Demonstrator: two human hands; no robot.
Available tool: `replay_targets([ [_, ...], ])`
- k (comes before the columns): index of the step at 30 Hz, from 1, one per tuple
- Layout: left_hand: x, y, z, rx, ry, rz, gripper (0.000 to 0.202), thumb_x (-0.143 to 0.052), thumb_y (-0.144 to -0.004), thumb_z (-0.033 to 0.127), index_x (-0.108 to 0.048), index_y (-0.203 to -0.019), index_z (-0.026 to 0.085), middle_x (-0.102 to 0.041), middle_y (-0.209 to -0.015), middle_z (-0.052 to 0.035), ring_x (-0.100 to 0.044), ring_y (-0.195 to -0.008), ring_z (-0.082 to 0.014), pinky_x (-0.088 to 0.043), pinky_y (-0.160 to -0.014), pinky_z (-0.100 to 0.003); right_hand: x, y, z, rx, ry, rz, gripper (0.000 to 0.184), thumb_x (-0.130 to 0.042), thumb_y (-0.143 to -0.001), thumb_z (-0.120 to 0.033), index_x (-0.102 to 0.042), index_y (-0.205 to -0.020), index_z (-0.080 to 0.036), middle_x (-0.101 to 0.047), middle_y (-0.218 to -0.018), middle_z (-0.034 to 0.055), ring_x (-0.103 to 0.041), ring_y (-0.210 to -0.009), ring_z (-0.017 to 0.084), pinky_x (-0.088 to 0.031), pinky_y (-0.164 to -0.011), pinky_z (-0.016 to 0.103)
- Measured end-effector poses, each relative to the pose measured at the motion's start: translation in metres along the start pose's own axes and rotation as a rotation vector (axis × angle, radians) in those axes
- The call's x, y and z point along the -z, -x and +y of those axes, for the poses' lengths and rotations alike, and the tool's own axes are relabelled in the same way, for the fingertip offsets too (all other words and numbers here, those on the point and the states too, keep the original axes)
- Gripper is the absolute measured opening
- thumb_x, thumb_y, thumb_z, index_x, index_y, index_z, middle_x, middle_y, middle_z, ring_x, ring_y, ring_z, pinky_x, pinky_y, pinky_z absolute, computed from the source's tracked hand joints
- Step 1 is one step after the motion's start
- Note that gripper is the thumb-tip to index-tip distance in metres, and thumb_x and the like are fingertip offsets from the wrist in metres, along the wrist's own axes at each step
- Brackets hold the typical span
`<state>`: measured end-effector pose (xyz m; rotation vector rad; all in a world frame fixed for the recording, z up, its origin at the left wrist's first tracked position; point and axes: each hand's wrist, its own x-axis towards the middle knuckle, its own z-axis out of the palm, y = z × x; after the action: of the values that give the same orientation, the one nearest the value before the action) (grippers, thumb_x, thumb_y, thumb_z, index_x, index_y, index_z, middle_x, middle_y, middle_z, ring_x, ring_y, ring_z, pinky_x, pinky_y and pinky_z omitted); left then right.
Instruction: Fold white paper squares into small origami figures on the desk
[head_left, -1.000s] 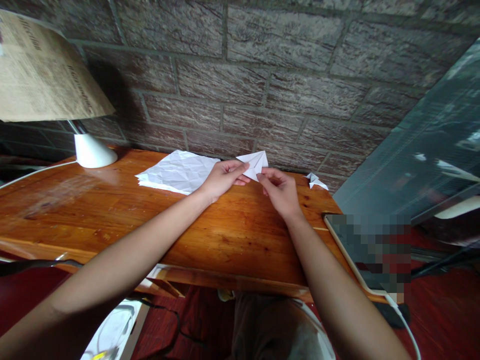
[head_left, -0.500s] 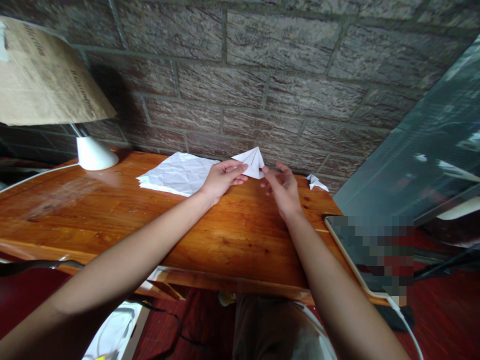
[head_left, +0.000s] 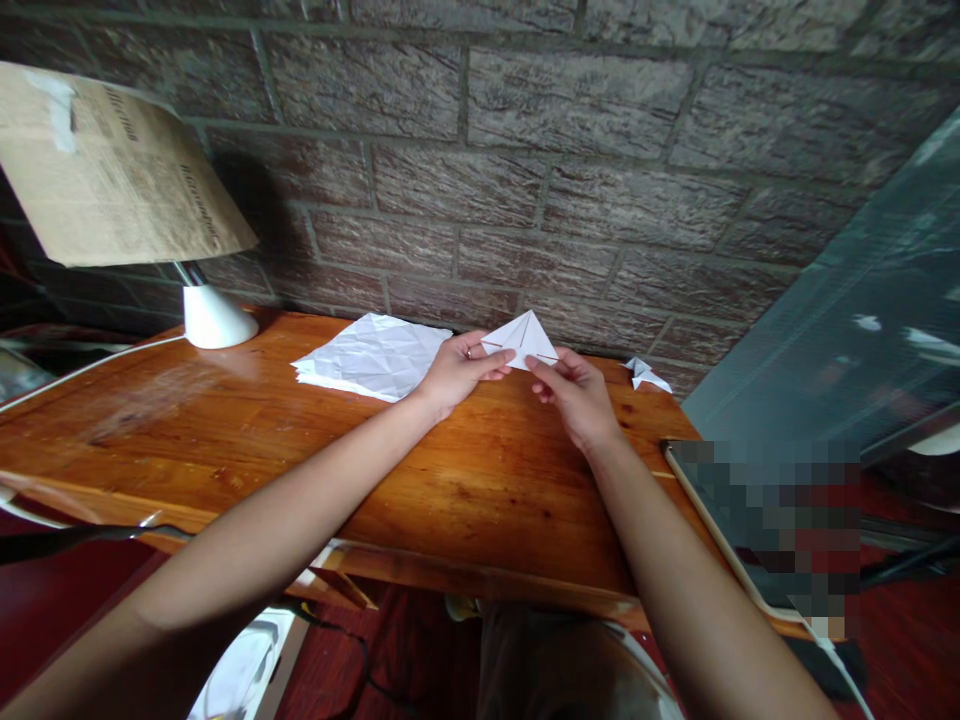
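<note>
A small white sheet of folded paper (head_left: pixel 526 334), triangular with a pointed top and crease lines, is held up over the back of the wooden table. My left hand (head_left: pixel 459 372) pinches its lower left part, thumb in front and fingers behind. On its lower right, my right hand (head_left: pixel 576 392) pinches it the same way. The two thumbs lie close together on the paper's lower edge. Left of my left hand lies a stack of creased white paper (head_left: pixel 373 356). A small folded white paper piece (head_left: pixel 646 375) rests to the right, near the wall.
A white lamp (head_left: pixel 217 315) with a newsprint shade (head_left: pixel 127 175) stands at the back left of the wooden table (head_left: pixel 480 470). A brick wall (head_left: pixel 495 190) rises right behind it. A tablet (head_left: pixel 727 510) with a white cable lies at the right edge, its screen partly pixelated.
My right hand has closed on the paper's right side, where its fingers were looser before. The folded paper has turned and spread wider. The whole view has shifted slightly.
</note>
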<state>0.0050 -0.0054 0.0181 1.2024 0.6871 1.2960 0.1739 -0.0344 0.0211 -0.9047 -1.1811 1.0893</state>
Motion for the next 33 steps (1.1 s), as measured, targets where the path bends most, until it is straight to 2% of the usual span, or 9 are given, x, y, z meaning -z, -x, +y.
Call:
replay_targets([
  [9,0.0005,-0.0007,0.0014,0.017,0.019,-0.024,0.049,-0.094,-0.057,0.042,-0.071,-0.091,0.014,-0.073,-0.078,-0.0014,-0.07,-0.071,-0.012,-0.055,-0.068,-0.023,-0.0004,-0.0005,-0.0032,-0.038,-0.041,0.04,0.037,-0.09,-0.059,-0.047,-0.071,-0.073,-0.019,-0.061,-0.061,-0.0046,-0.052,-0.053,0.007,-0.036,-0.048,0.02],
  [16,0.0005,-0.0011,0.0011,-0.007,-0.011,-0.024,0.046,-0.092,-0.059,0.036,-0.072,-0.094,0.015,-0.074,-0.084,-0.0019,-0.068,-0.077,-0.0126,-0.055,-0.073,-0.025,0.0003,-0.0017,-0.001,-0.03,-0.055,0.047,0.035,-0.09,-0.059,-0.044,-0.071,-0.074,-0.018,-0.06,-0.059,-0.0047,-0.049,-0.052,0.007,-0.035,-0.047,0.02],
  [20,-0.0009,-0.0005,0.0023,-0.075,-0.06,-0.034,0.046,-0.093,-0.056,0.031,-0.072,-0.093,0.015,-0.074,-0.089,-0.0013,-0.066,-0.076,-0.0124,-0.052,-0.07,-0.025,0.0003,-0.0022,0.0002,-0.023,-0.077,0.056,0.035,-0.091,-0.059,-0.043,-0.071,-0.074,-0.019,-0.06,-0.058,-0.0051,-0.049,-0.051,0.007,-0.035,-0.046,0.02],
  [24,-0.0013,0.0003,0.0037,-0.14,-0.1,-0.057,0.042,-0.092,-0.055,0.029,-0.071,-0.089,0.015,-0.076,-0.091,-0.0018,-0.068,-0.084,-0.0162,-0.052,-0.083,-0.03,-0.0009,-0.0016,-0.0005,0.0,-0.081,0.042,0.033,-0.09,-0.061,-0.041,-0.072,-0.078,-0.02,-0.06,-0.057,-0.0056,-0.05,-0.051,0.007,-0.036,-0.045,0.02],
  [26,-0.0002,0.0003,0.0037,-0.13,-0.108,-0.081,0.041,-0.092,-0.057,0.031,-0.071,-0.089,0.015,-0.077,-0.093,-0.0028,-0.068,-0.087,-0.018,-0.052,-0.088,-0.033,-0.0014,-0.0015,-0.001,0.021,-0.083,0.043,0.034,-0.09,-0.061,-0.04,-0.073,-0.084,-0.021,-0.061,-0.058,-0.0061,-0.051,-0.05,0.007,-0.036,-0.045,0.02],
  [30,0.0038,-0.001,-0.0001,-0.071,-0.185,-0.207,0.044,-0.09,-0.062,0.034,-0.073,-0.097,0.013,-0.078,-0.098,-0.0067,-0.069,-0.086,-0.0193,-0.051,-0.087,-0.035,-0.0014,-0.0022,-0.0007,0.038,-0.098,0.058,0.036,-0.09,-0.06,-0.038,-0.071,-0.088,-0.023,-0.063,-0.061,-0.0072,-0.053,-0.051,0.007,-0.039,-0.046,0.02],
  [33,0.0065,-0.0022,-0.0048,-0.138,-0.277,-0.247,0.04,-0.085,-0.068,0.036,-0.073,-0.099,0.013,-0.078,-0.1,-0.0083,-0.069,-0.089,-0.021,-0.052,-0.089,-0.037,-0.001,-0.0024,-0.0002,0.034,-0.11,0.056,0.037,-0.09,-0.06,-0.038,-0.071,-0.089,-0.024,-0.067,-0.066,-0.0061,-0.06,-0.057,0.009,-0.044,-0.05,0.019],
])
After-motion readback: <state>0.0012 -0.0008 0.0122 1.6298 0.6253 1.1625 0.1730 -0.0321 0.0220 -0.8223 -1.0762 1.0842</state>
